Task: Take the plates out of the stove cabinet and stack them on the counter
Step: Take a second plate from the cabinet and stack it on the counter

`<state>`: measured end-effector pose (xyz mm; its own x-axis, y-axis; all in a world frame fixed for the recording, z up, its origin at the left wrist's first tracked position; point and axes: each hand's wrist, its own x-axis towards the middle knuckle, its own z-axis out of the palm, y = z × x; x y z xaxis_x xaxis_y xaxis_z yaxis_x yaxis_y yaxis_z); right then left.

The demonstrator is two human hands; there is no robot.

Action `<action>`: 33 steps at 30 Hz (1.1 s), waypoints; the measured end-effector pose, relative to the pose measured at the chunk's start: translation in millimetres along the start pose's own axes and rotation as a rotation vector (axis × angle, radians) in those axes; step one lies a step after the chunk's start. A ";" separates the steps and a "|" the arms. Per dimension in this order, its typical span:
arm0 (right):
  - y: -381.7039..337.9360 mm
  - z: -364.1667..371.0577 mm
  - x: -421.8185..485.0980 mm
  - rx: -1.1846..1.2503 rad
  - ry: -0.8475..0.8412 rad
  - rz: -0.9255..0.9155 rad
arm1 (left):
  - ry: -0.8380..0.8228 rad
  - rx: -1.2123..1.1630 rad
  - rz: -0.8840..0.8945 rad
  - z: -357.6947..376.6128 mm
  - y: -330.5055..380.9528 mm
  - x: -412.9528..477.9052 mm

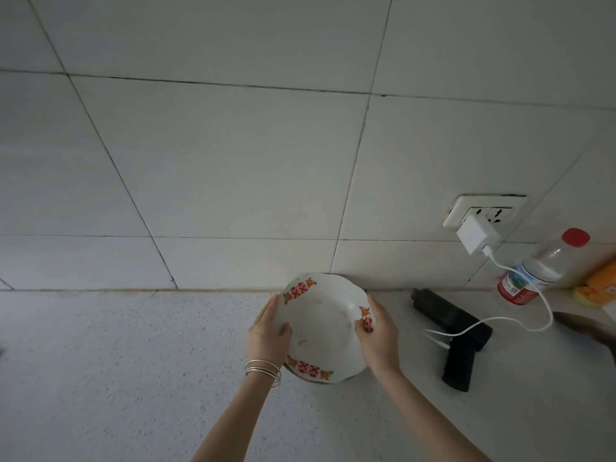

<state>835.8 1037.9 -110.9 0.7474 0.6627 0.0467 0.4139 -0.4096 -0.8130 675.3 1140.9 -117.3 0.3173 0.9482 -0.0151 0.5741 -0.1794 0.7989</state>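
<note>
A white plate [323, 323] with red characters and orange flowers on its wavy rim is over the speckled counter [116, 361], close to the tiled wall. My left hand [268, 331] grips its left rim, thumb on the inside; silver bangles ring that wrist. My right hand [376, 328] grips the right rim the same way. Whether the plate rests on the counter or hovers just above it, I cannot tell. The stove cabinet is out of view.
Right of the plate lies a black handheld device [456, 335] with a white cable [520, 320] running to a charger [476, 233] in a wall socket. A clear red-capped bottle [536, 271] and an orange packet [600, 285] stand at the far right.
</note>
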 end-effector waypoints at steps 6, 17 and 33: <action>1.5 2.0 2.6 0.060 0.002 0.040 | -0.011 -0.058 -0.065 1.8 -3.2 2.5; -29.3 -54.7 -7.2 -0.203 -0.248 -0.036 | -0.183 0.237 -0.018 -37.4 27.0 -18.6; -78.5 -160.9 -98.3 -0.798 -0.144 -0.792 | 0.200 0.842 0.276 -106.7 101.2 -190.0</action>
<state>813.4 904.0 41.7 0.0818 0.9582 0.2742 0.9956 -0.0911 0.0212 592.6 970.5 30.5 0.4337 0.8569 0.2787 0.8839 -0.4647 0.0534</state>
